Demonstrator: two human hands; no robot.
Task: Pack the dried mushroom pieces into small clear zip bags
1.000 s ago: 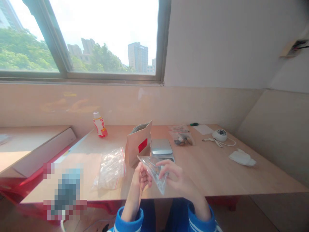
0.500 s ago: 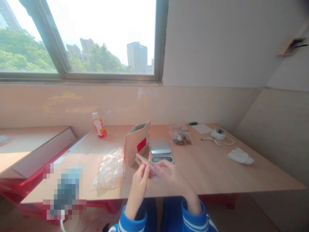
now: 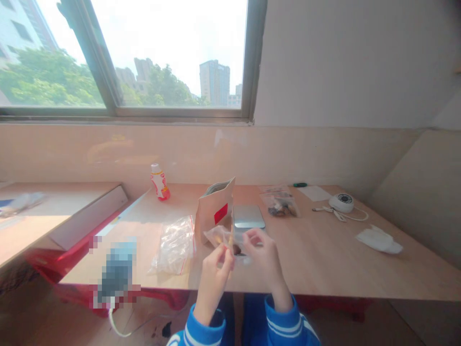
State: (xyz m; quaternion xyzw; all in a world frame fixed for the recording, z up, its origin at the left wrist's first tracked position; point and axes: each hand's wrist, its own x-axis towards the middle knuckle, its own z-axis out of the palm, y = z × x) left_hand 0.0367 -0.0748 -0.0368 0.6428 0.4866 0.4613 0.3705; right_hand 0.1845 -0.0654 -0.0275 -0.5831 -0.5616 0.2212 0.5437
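Both hands pinch a small clear plastic bag (image 3: 218, 234) over the front of the table, and its mouth appears drawn apart. My left hand (image 3: 218, 273) grips one side between thumb and fingers. On the other side, my right hand (image 3: 264, 252) is closed at the bag's edge. Something dark brown shows through the plastic between them. Just behind the hands is a silver digital scale (image 3: 249, 217), its display covered by the bag and my right hand. A kraft paper pouch (image 3: 212, 211) with a red label stands upright, its top open, left of the scale.
A large clear zip bag (image 3: 176, 246) lies to the left. A bottle (image 3: 160, 182) stands behind it, and a pixelated object (image 3: 117, 269) is at the left front. Bags of dark pieces (image 3: 281, 204), a white fan (image 3: 341, 203) and a white crumpled item (image 3: 380, 241) sit rightward.
The small bag was held flatter and narrower; now its top is spread wider. My right hand has risen and turned more upright. The view has swung slightly left.
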